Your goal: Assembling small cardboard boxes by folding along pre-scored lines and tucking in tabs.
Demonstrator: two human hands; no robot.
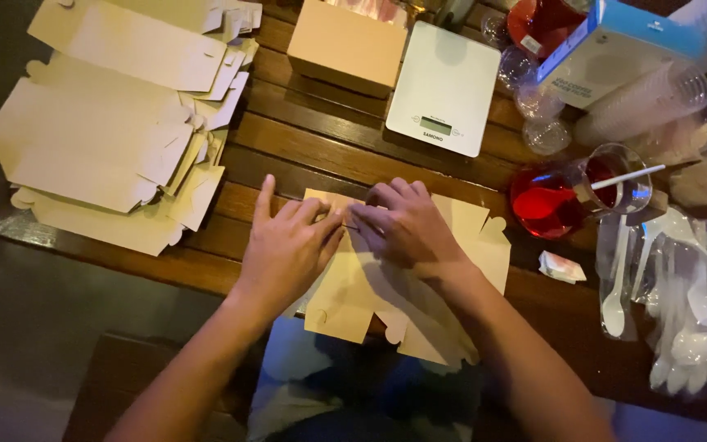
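both hands press on a flat unfolded cardboard box blank [419,286] lying at the near edge of the wooden desk [321,147]. left hand [284,245] fingers curled down onto the blank's top flap, index extended; right hand [403,225] fingers bent, tips meeting the left's at the fold line. neither closes round the blank. stack of flat blanks [108,139] well left of the fingers; white scale [443,86] beyond them; glass of red liquid [562,196] to the right.

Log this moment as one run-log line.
left hand: pressing box blank | right hand: folding its top flap | stack of blanks: left | scale: behind | table: wooden
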